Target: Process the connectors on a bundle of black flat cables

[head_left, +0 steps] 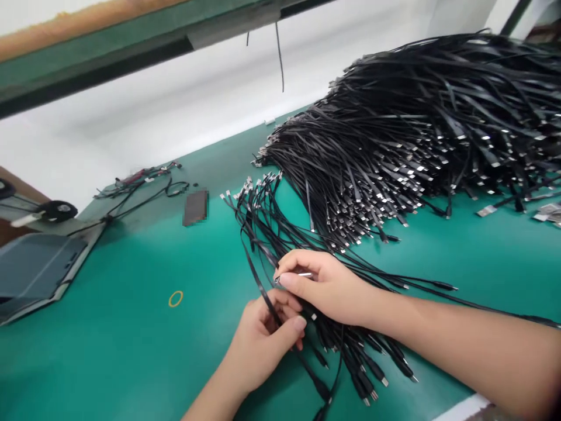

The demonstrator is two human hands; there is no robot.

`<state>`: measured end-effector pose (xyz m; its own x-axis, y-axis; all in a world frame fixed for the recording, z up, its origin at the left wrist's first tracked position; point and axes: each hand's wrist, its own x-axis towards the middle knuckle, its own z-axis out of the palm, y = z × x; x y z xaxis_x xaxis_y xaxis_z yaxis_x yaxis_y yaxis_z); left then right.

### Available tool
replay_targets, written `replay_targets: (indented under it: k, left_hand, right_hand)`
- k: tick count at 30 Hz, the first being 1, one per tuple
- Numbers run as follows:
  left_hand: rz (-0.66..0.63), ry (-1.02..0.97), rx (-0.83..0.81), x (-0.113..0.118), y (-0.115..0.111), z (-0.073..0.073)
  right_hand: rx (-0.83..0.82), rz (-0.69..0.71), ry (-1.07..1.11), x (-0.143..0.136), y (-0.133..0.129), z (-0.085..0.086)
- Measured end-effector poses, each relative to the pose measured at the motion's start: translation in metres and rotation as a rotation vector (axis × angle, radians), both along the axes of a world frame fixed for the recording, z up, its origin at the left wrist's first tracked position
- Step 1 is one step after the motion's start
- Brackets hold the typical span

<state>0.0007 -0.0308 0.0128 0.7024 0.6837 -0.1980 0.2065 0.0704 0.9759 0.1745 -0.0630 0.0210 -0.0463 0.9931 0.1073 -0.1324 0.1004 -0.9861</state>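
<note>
My left hand (269, 336) is closed with a flat black cable (258, 280) running through its fingers. The cable's far part reaches up toward a loose bundle of black cables (284, 225), and its lower end hangs toward the near edge. Just above and right, my right hand (322, 283) pinches a small shiny metal piece (305, 274) between thumb and forefinger; its exact kind is unclear. Both hands lie over the bundle, whose metal connectors fan out at the back and near ends. Part of the bundle is hidden under the hands.
A large heap of black cables (394, 134) fills the back right. A yellow rubber band (170, 300) lies on the green table (131, 339). A dark, pixelated rectangle (195, 208), tangled wires (140, 175) and a grey tray (39, 266) are leftward. Overhead runs a shelf beam (144, 49).
</note>
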Motion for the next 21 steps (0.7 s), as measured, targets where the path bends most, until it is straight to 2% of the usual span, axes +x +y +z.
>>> replay_targets:
  k: [2, 5, 7, 9, 11, 13, 16, 19, 21]
  left_hand:
    - [0.100, 0.022, 0.023, 0.003, -0.004, 0.001]
    - [0.355, 0.042, 0.020, 0.005, -0.010, -0.001]
    - [0.454, 0.038, 0.052, 0.003, -0.012, -0.003]
    - [0.496, 0.019, 0.174, 0.000, -0.009, -0.003]
    - [0.515, 0.017, 0.362, -0.003, -0.005, -0.002]
    - [0.485, 0.032, 0.511, -0.004, 0.000, 0.001]
    - [0.456, 0.027, 0.540, -0.005, 0.004, 0.004]
    - [0.577, 0.033, 0.504, -0.007, 0.004, 0.000]
    - [0.591, 0.020, 0.528, -0.010, 0.007, -0.003]
  right_hand:
    - [-0.009, 0.039, 0.057, 0.000, 0.000, 0.000]
    - [0.006, 0.124, 0.106, 0.001, 0.000, 0.001]
    - [-0.020, 0.203, 0.152, 0.001, 0.000, 0.001]
    - [-0.044, 0.264, 0.187, 0.001, -0.001, 0.000]
    - [-0.082, 0.316, 0.203, -0.001, -0.003, -0.003]
    - [-0.136, 0.347, 0.228, -0.003, -0.006, -0.006]
    - [-0.196, 0.334, 0.303, -0.007, -0.011, -0.009]
    - [-0.235, 0.335, 0.426, -0.012, -0.011, -0.009]
    - [-0.244, 0.346, 0.536, -0.014, -0.011, -0.007]
